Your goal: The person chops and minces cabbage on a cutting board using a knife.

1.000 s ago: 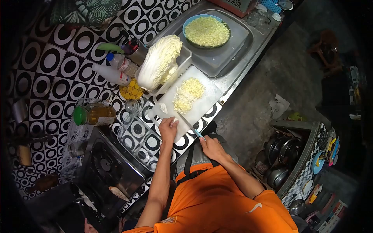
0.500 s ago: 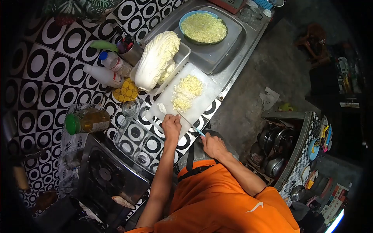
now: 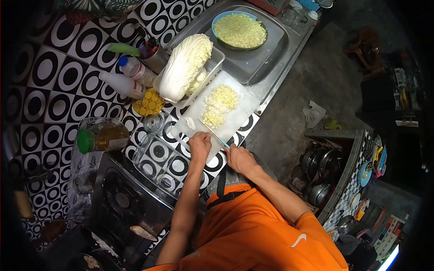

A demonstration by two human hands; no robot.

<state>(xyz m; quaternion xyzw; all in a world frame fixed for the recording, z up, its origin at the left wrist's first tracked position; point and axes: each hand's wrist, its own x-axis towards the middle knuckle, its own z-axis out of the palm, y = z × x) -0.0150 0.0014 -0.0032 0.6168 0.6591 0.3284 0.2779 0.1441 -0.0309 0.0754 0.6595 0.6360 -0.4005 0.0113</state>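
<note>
My right hand (image 3: pixel 241 160) is wrapped round the blue handle of a knife (image 3: pixel 213 131), whose thin blade points up and left over the near end of a white cutting board (image 3: pixel 246 101). My left hand (image 3: pixel 200 145) is closed at the board's near left edge, close beside the blade. Whatever its fingers hold is hidden. Finely chopped pale cabbage (image 3: pixel 220 100) lies heaped in the middle of the board, and a small white piece (image 3: pixel 190 123) rests to its left. Behind the board, a whole napa cabbage (image 3: pixel 184 67) leans in a clear plastic container (image 3: pixel 218 64).
A blue-rimmed bowl (image 3: pixel 215 23) full of chopped cabbage stands on the steel sink (image 3: pixel 271 74). Bottles (image 3: pixel 124 86), a yellow-capped stack (image 3: pixel 148 103) and a green-lidded jar (image 3: pixel 106 138) line the left. A stove (image 3: pixel 131 185) sits at lower left.
My right hand has moved left and up with the knife, nearer to my left hand. My left hand stays closed at nearly the same spot. The view has shifted slightly.
</note>
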